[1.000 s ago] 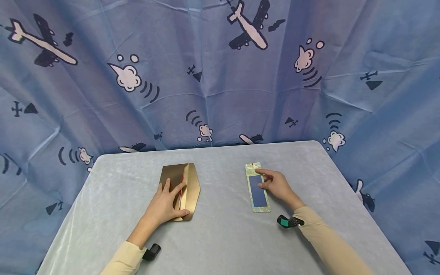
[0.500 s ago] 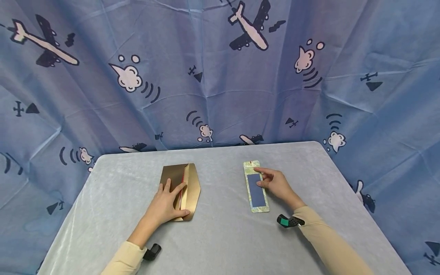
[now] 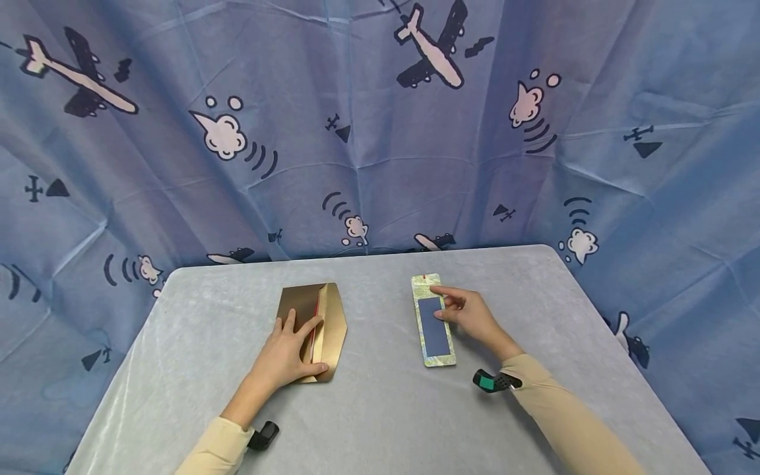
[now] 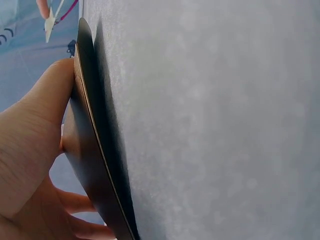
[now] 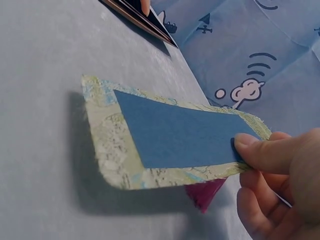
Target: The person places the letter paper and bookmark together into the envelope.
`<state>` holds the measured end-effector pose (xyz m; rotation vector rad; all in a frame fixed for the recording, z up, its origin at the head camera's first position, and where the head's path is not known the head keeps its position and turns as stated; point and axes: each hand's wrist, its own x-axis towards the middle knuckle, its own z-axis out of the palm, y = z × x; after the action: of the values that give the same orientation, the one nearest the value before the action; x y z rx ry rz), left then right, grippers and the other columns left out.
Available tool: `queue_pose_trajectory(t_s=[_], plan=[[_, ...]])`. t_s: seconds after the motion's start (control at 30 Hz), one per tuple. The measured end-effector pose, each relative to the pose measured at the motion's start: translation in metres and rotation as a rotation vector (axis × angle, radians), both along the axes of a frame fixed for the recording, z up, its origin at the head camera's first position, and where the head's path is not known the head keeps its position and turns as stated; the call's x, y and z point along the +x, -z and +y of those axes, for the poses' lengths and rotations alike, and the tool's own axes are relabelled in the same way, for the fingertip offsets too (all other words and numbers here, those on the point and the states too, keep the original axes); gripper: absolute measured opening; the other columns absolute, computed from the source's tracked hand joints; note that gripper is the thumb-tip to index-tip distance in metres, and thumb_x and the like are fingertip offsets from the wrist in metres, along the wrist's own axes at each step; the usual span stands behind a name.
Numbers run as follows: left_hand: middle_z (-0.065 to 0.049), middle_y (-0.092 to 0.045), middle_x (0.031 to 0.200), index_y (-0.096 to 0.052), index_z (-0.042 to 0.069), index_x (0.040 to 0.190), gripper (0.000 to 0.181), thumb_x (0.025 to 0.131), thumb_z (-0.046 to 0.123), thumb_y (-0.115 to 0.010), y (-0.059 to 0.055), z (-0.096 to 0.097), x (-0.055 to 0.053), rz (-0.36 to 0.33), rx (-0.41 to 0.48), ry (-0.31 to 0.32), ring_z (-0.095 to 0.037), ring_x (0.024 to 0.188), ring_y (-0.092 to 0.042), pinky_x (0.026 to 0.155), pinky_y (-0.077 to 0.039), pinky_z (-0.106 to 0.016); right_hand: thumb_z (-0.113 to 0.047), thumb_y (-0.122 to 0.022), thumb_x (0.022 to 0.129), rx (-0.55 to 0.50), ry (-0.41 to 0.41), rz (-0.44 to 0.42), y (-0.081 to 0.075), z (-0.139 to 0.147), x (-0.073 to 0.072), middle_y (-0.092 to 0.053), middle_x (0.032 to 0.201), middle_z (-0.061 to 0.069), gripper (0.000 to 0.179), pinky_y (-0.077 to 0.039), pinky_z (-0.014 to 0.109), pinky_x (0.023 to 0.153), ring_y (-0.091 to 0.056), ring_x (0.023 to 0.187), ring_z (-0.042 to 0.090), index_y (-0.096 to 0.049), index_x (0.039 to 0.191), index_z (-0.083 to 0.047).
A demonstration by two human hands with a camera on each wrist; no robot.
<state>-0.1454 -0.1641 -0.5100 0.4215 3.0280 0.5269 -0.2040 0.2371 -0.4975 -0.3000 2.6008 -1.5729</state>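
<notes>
My left hand rests spread on a gold envelope at the table's left. Its opening shows a thin red edge along the fold, and the flap points right. In the left wrist view the thumb presses by the envelope's edge, with other fingers behind. To the right, my right hand pinches a bookmark between thumb and fingers. The right wrist view shows the bookmark with a dark blue panel and a green patterned border, held above the cloth over its own shadow. A magenta tassel hangs beneath it.
A pale grey cloth covers the table, whose rounded back edge meets a blue curtain printed with planes and clouds. Grey cloth lies between the envelope and the bookmark. Each wrist wears a dark band.
My right hand has shifted a little to the left with the bookmark, bringing it nearer the envelope. The left hand and the envelope have stayed in place.
</notes>
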Motion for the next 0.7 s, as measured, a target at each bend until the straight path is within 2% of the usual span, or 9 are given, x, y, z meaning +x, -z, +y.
queue_pose_trajectory(t_s=[0.57, 0.7], plan=[[-0.04, -0.027, 0.154, -0.041, 0.027, 0.151, 0.097, 0.069, 0.06, -0.082, -0.001, -0.001, 0.0, 0.004, 0.004, 0.009, -0.067, 0.134, -0.032, 0.1, -0.041, -0.07, -0.011, -0.079, 0.082, -0.065, -0.068, -0.009, -0.001, -0.031, 0.0, -0.059, 0.096, 0.017, 0.056, -0.044, 0.02, 0.061, -0.051, 0.071, 0.008, -0.062, 0.135, -0.01], [-0.041, -0.027, 0.153, -0.041, 0.027, 0.151, 0.098, 0.068, 0.059, -0.082, -0.002, -0.002, 0.0, 0.002, 0.001, 0.015, -0.068, 0.133, -0.032, 0.099, -0.043, -0.069, -0.01, -0.08, 0.081, -0.077, -0.073, -0.019, -0.004, -0.042, -0.001, -0.06, 0.094, 0.013, 0.054, -0.044, 0.019, 0.062, -0.052, 0.071, 0.008, -0.063, 0.133, -0.012]])
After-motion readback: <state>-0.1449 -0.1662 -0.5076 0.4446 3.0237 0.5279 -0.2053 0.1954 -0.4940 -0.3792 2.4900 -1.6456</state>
